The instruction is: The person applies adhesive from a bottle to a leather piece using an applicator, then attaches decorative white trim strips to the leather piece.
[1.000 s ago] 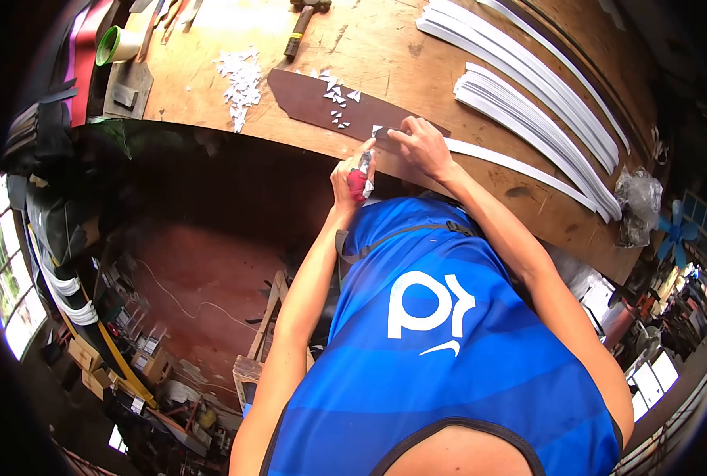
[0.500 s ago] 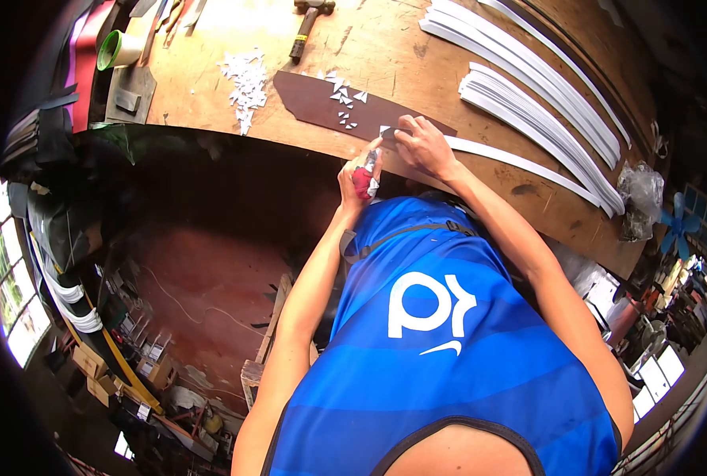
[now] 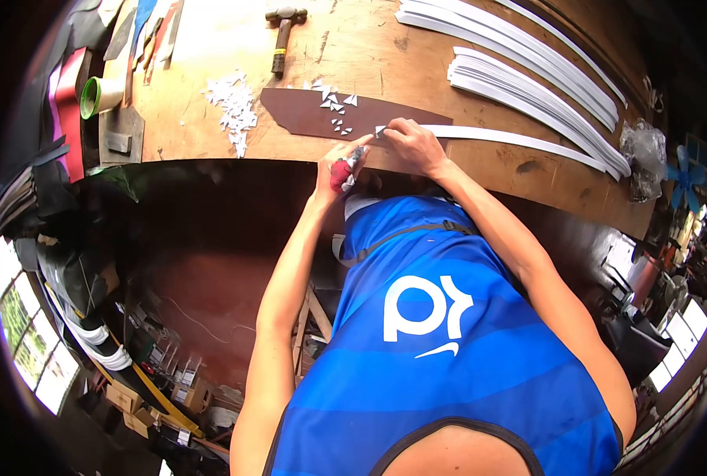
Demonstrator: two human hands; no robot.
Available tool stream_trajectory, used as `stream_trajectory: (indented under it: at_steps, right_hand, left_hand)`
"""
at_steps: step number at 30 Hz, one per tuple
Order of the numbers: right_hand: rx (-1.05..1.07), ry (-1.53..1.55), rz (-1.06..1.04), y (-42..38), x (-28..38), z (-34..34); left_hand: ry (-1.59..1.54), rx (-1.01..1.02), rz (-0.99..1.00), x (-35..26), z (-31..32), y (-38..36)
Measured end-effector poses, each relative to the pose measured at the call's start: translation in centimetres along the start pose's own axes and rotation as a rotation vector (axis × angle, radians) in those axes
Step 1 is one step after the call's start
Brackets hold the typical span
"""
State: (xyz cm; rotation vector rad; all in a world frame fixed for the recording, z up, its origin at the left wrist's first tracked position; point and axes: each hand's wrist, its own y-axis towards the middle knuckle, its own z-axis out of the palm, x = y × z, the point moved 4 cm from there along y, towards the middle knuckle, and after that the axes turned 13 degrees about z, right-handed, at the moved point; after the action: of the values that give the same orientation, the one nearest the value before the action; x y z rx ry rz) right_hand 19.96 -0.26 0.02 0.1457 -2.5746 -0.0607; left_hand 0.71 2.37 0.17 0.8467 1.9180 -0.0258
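At the near edge of the worn wooden workbench (image 3: 480,163), the left hand (image 3: 339,165) grips a red-handled knife (image 3: 341,174) while the right hand (image 3: 413,145) pins a long white strip (image 3: 520,139) on a dark brown cutting mat (image 3: 306,113), small white triangular offcuts (image 3: 333,107) already lying at ten o'clock, most of the strip uncut.

Worn wooden bench (image 3: 488,163) (matt, stained).

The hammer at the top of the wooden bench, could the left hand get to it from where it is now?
Probably yes. The black-handled hammer lies in the open on the wooden bench, with only the flat brown leather piece between. But the left hand is gripping a red-wrapped tool, so it is busy.
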Motion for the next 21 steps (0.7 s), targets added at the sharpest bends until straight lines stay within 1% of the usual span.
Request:
stream_trajectory:
  at_steps: [1, 2, 4, 5, 6, 8, 9, 13, 15, 17, 19, 21]
  right_hand:
    - [-0.028, 0.006, -0.003, -0.1, 0.0, 0.0]
    - [-0.03, 0.003, 0.008, -0.3, -0.1, 0.2]
    - [-0.092, -0.015, -0.019, -0.4, 0.3, 0.0]
    - [-0.094, -0.018, -0.008, -0.4, 0.4, 0.0]
    - [-0.07, -0.032, 0.016, -0.5, 0.4, 0.1]
    - [-0.048, -0.049, 0.049, -0.6, 0.3, 0.4]
    - [-0.055, -0.064, 0.037, -0.6, 0.3, 0.4]
    - [-0.07, -0.082, 0.043, -0.7, 0.3, 0.5]
    - [-0.065, -0.077, 0.058, -0.8, 0.4, 0.5]
    - [-0.06, -0.071, 0.072, -0.8, 0.4, 0.5]
    - [-0.106, -0.05, 0.056, -0.8, 0.4, 0.5]
    - [-0.112, -0.052, 0.058, -0.8, 0.5, 0.6]
  left_hand:
    - [-0.04, 0.076, -0.051, 0.3, -0.2, 0.1]
    - [-0.048, 0.085, -0.048, 0.5, -0.5, 0.4]
    - [-0.047, 0.172, 0.053, 0.9, -0.4, 1.2]
    - [-0.082, 0.108, 0.185, 1.2, -0.2, 1.5]
    - [-0.091, 0.117, 0.187, 1.3, -0.4, 1.6]
    - [-0.044, 0.313, 0.08, 2.0, -0.4, 1.8]
    - [-0.064, 0.379, -0.018, 2.4, -0.3, 1.8]
    - [-0.122, 0.367, 0.035, 2.4, -0.4, 2.5]
    - [-0.155, 0.348, 0.099, 2.5, -0.4, 2.7]
    - [-0.164, 0.356, 0.092, 2.8, -0.4, 2.7]
    - [-0.174, 0.364, 0.085, 2.6, -0.4, 2.9]
    - [-0.157, 0.342, 0.123, 2.3, -0.5, 3.0]
